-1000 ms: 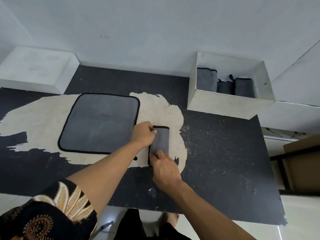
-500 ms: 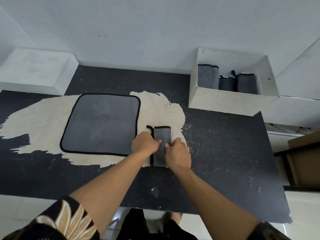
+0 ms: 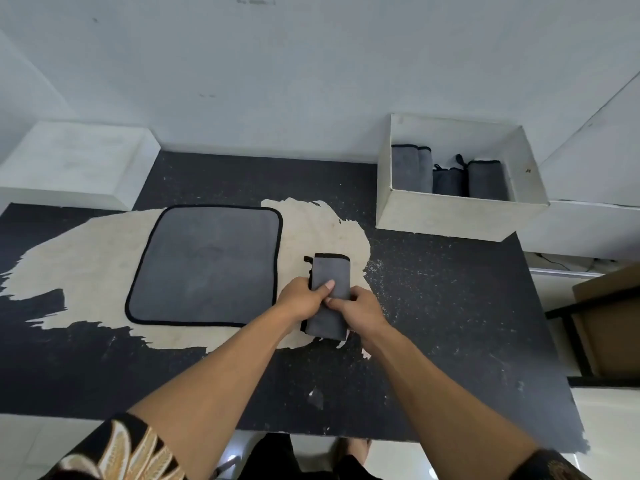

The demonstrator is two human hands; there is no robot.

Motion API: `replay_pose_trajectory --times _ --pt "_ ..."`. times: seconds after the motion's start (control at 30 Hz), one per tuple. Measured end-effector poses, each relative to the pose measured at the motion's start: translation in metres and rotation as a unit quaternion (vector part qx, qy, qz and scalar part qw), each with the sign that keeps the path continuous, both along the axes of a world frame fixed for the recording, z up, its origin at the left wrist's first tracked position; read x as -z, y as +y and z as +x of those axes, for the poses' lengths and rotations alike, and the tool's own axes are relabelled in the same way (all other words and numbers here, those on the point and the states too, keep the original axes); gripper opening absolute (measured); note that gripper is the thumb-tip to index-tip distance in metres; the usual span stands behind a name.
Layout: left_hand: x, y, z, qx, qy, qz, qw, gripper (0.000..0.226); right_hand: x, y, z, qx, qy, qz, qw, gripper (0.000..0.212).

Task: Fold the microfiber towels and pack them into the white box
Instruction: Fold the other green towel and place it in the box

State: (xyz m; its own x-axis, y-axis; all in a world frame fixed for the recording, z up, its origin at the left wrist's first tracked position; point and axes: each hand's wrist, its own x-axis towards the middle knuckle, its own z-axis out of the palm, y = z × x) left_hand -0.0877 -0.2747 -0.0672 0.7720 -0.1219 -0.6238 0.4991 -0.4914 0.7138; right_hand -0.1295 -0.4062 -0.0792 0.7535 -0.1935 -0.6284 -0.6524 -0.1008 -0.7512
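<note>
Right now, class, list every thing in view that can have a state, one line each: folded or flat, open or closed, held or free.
folded towel: folded narrow, gripped by both hands.
left hand: grips the folded towel, thumb on top.
right hand: grips the folded towel.
flat towel: spread unfolded on the table, untouched.
white box: open-topped, partly filled.
packed towels: folded, standing side by side inside the white box.

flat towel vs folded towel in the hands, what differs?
Flat towel lies spread open; folded towel is folded into a narrow strip.
Flat towel covers far more of the table than folded towel.
Nothing touches flat towel; left hand and right hand both grip folded towel.
Shared: both are grey with black edging, and both are outside the white box.
</note>
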Motion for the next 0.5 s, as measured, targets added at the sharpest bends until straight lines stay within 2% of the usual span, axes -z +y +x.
replay_pose_trajectory --times 0.1,0.2,0.3,0.4,0.5 --pt "-0.021 -0.005 0.01 0.009 -0.061 -0.053 0.997 0.031 -0.016 -0.006 0.008 0.073 -0.032 0.125 0.989 0.032" --pt "-0.046 -0.013 0.028 0.048 -0.127 -0.042 0.99 0.028 -0.037 -0.01 0.023 0.129 -0.074 0.201 0.968 0.031" --pt "-0.069 -0.025 0.045 0.092 -0.17 -0.017 0.981 0.028 -0.061 -0.011 0.041 0.158 -0.124 0.136 0.97 0.027" --pt "-0.094 -0.044 0.059 0.161 -0.195 0.002 0.968 0.031 -0.084 -0.021 0.057 0.237 -0.162 0.057 0.956 0.022" --pt "-0.112 -0.068 0.073 0.2 -0.216 0.017 0.956 0.028 -0.104 -0.043 0.068 0.232 -0.182 0.003 0.955 0.019"
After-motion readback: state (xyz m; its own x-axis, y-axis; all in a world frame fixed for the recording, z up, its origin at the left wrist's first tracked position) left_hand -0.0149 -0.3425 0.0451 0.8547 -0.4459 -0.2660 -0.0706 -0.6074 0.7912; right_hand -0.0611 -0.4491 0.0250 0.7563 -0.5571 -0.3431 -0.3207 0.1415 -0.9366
